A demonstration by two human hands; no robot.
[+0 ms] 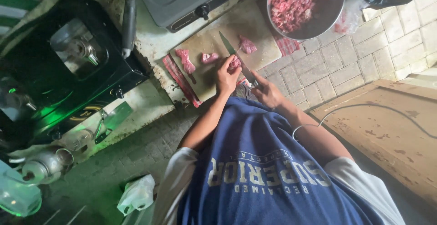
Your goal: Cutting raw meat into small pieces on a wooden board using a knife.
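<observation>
Fingers of the left hand (226, 75) press down on a piece of raw meat (235, 63) on the cutting board (207, 81). Just right of them, the knife (234, 54) runs far-left to near-right, its handle clenched in the right hand (268, 93), both forearms reaching forward.

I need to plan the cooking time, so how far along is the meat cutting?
Done: the metal bowl already holds a heap of small meat pieces. In hand: the left hand steadies a chunk on the cutting board while the right hand works the knife through it. Left: three uncut pieces, a long strip and two smaller ones.
</observation>
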